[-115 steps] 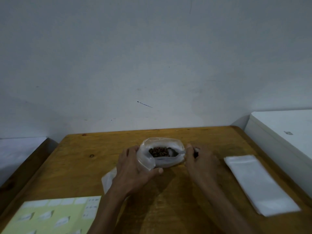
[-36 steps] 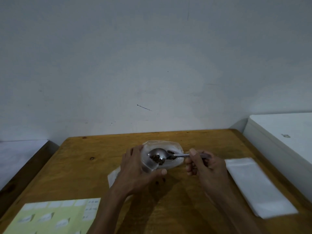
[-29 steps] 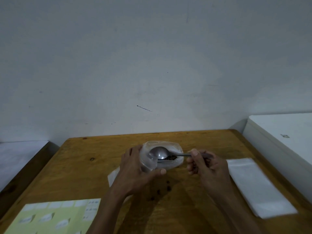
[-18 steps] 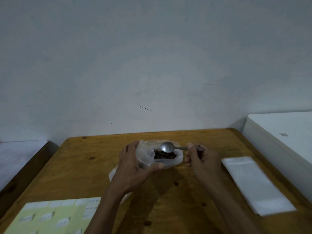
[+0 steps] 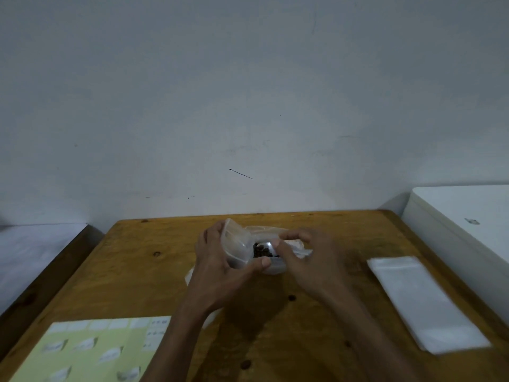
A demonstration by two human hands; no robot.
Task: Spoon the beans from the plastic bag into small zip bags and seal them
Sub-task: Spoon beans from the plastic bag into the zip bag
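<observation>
A clear plastic bag (image 5: 239,245) with dark beans (image 5: 260,250) in it stands on the wooden table (image 5: 132,271) at mid-centre. My left hand (image 5: 220,268) grips the bag from the left, thumb across its front and its mouth held open. My right hand (image 5: 308,260) is closed on the handle of a metal spoon (image 5: 267,245), whose bowl sits low in the bag's mouth over the beans. The handle is hidden by my fingers. A few loose beans (image 5: 292,298) lie on the table in front of the bag.
A stack of flat clear zip bags (image 5: 424,301) lies on the right. A yellow-green sheet with small printed pictures (image 5: 91,351) covers the near left corner. Some white plastic (image 5: 190,274) shows under my left wrist. A white appliance (image 5: 462,221) stands against the table's right edge.
The spoon rose out of the bag with beans, some dropped onto the table, and its bowl is now back down in the bag. My right hand moved left, close to the bag.
</observation>
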